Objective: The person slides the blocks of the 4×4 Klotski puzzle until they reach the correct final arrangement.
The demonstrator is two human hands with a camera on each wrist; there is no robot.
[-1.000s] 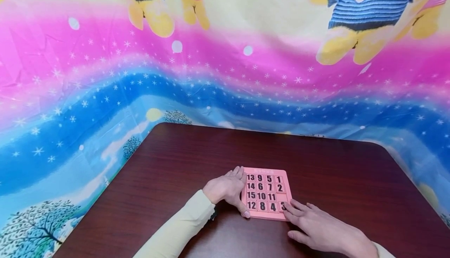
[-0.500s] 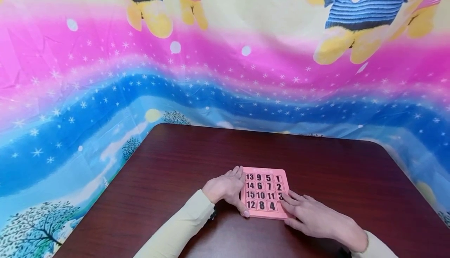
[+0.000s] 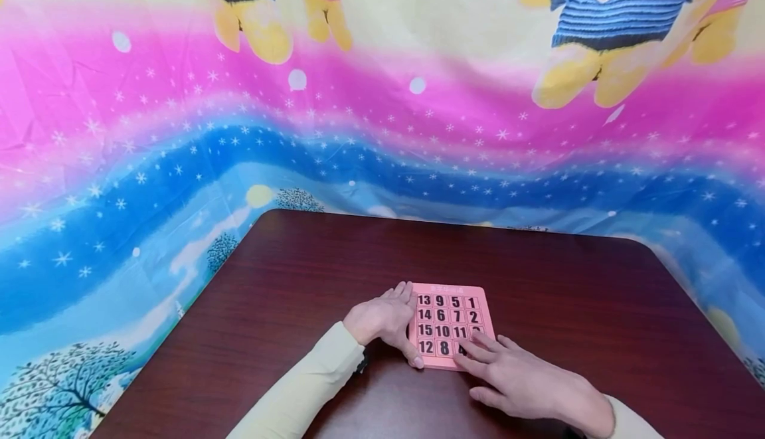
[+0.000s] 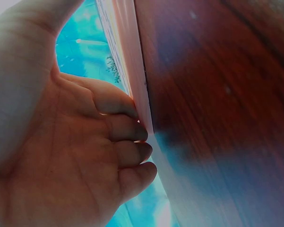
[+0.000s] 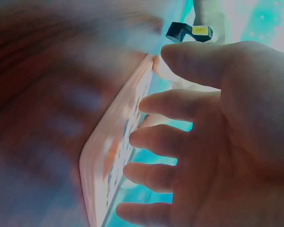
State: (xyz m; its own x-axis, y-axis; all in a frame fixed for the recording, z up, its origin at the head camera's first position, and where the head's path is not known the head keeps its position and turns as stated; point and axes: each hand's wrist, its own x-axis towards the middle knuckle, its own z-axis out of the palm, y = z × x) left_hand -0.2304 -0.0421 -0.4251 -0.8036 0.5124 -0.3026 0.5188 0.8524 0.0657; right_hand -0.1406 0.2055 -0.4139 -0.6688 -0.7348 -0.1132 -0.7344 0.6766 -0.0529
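A pink sliding number puzzle lies flat on the table. Its black-numbered tiles read 13, 9, 5, 1 along the far row. My left hand rests along the puzzle's left side, with the thumb at the near left corner. In the left wrist view its extended fingers touch the puzzle's edge. My right hand reaches over the near right part, fingers fairly straight, fingertips at the 4 tile. It partly covers the 3 tile and hides the near right corner.
The dark reddish-brown wooden table extends around the puzzle on all sides. Behind it hangs a colourful printed cloth with snowflakes and bears. A black band with a yellow label shows on the left wrist in the right wrist view.
The 3 tile has slid away from me, from the near right corner up one row. My right hand has since shifted left onto the 4 tile. The left hand stays put.
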